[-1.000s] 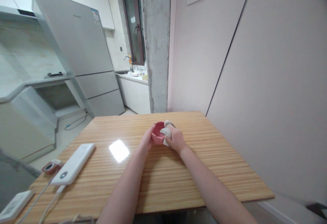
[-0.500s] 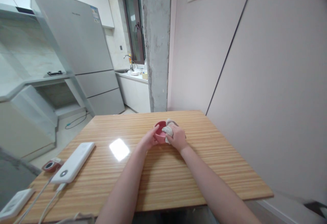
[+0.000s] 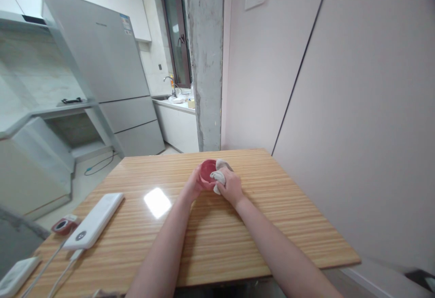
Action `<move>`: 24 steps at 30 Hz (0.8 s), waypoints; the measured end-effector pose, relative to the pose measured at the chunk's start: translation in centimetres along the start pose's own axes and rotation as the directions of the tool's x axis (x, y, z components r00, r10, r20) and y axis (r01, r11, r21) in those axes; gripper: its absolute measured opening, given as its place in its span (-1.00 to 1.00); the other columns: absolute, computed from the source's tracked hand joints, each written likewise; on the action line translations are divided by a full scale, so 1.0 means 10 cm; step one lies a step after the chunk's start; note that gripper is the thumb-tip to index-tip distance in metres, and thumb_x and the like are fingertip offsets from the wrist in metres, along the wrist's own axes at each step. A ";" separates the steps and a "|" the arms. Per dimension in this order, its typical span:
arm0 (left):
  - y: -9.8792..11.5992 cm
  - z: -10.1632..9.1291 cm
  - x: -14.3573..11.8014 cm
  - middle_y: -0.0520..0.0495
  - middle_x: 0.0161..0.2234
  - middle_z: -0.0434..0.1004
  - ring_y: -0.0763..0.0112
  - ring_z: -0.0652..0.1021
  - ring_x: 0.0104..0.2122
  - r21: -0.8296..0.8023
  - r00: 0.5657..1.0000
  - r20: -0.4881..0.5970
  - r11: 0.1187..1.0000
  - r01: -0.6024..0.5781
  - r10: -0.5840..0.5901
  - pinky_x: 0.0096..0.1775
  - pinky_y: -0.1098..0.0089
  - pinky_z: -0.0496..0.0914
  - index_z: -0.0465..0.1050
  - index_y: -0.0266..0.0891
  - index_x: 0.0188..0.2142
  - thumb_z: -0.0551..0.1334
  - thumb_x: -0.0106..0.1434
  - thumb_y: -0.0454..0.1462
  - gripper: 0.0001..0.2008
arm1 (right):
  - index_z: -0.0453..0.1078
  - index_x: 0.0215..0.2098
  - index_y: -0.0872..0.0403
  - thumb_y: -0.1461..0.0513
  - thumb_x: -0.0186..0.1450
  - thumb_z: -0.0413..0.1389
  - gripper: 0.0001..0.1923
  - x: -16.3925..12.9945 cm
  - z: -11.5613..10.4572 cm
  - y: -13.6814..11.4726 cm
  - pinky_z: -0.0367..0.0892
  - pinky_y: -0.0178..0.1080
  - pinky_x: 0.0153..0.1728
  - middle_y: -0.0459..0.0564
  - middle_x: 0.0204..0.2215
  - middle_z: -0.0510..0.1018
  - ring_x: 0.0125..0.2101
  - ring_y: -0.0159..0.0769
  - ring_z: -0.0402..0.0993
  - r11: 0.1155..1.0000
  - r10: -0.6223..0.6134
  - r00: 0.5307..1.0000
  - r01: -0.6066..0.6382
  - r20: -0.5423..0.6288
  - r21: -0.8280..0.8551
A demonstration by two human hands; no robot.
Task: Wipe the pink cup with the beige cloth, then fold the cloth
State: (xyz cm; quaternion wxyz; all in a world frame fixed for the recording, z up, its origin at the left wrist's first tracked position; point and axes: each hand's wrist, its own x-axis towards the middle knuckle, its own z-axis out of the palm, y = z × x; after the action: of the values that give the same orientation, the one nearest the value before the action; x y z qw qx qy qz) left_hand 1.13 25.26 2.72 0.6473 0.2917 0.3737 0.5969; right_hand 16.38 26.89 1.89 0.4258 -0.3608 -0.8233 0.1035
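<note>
A small reddish-pink bowl (image 3: 205, 171) is near the far side of the wooden table, its opening tilted up toward me. My left hand (image 3: 194, 184) grips it at the left side. In my right hand (image 3: 231, 186) is a pale grey cloth (image 3: 218, 176), pressed over the bowl's right rim with part of it reaching inside. My right fingers are wrapped round the cloth and partly hidden by it. Whether the bowl's base touches the table I cannot tell.
On the table's (image 3: 272, 225) left side lies a white power bank (image 3: 95, 221) with a cable plugged in. A small red-brown device (image 3: 63, 225) and a white block (image 3: 18, 275) sit beside it. A grey fridge (image 3: 98, 53) and a concrete pillar (image 3: 208, 62) stand behind.
The bowl and both hands have shifted slightly left in view, and the bowl's opening now faces me a little more. Both grips are kept, and the cloth stays on the right rim.
</note>
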 end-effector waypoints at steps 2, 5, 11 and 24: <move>0.00 0.01 -0.02 -0.21 -0.25 0.56 0.21 0.57 -0.28 0.028 1.000 0.015 0.999 0.019 -0.019 -0.30 0.31 0.47 0.41 -0.33 -0.13 0.30 0.10 -0.12 -0.60 | 0.42 -0.31 0.07 0.17 0.16 0.05 -0.81 0.01 -0.06 0.07 0.29 -0.21 -0.22 0.02 -0.36 0.52 -0.30 -0.17 0.43 1.000 -0.026 1.000 0.026 0.007 0.007; -0.06 0.03 0.02 -0.12 -0.29 0.55 0.30 0.57 -0.33 0.023 0.976 -0.179 0.992 -0.124 0.126 -0.38 0.37 0.47 0.36 -0.28 -0.14 0.30 0.08 -0.25 -0.66 | 0.40 -0.15 0.08 0.22 0.17 0.03 -0.71 0.02 0.02 0.00 0.29 -0.20 -0.14 0.06 -0.21 0.53 -0.20 -0.15 0.43 1.000 0.014 1.000 -0.014 -0.016 0.025; -0.05 0.09 0.04 -0.06 -0.18 0.51 0.44 0.56 -0.34 0.011 0.859 -0.378 0.930 -0.368 0.345 -0.36 0.47 0.45 0.25 -0.16 -0.03 0.31 0.10 -0.24 -0.56 | 0.37 -0.06 0.08 0.25 0.15 0.04 -0.64 0.00 0.24 -0.24 0.31 -0.18 -0.12 0.08 -0.13 0.51 -0.16 -0.12 0.43 0.999 0.041 0.998 -0.041 0.052 -0.005; 0.02 -0.04 0.07 -0.02 -0.41 0.55 0.41 0.54 -0.43 -0.037 0.905 -0.362 0.967 -0.252 0.223 -0.38 0.42 0.42 0.40 -0.28 -0.19 0.23 0.04 -0.34 -0.71 | 0.31 0.09 0.06 0.28 0.17 0.03 -0.51 0.01 0.11 -0.23 0.22 -0.14 0.10 0.05 0.05 0.44 0.04 -0.17 0.35 0.984 -0.094 0.985 0.069 0.148 0.163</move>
State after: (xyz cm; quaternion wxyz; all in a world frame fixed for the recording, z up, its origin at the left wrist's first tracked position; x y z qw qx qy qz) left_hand 0.69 25.96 2.56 0.5031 0.1954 0.4210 0.7290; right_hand 14.36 25.49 2.40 0.3916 -0.2828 -0.8572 0.1784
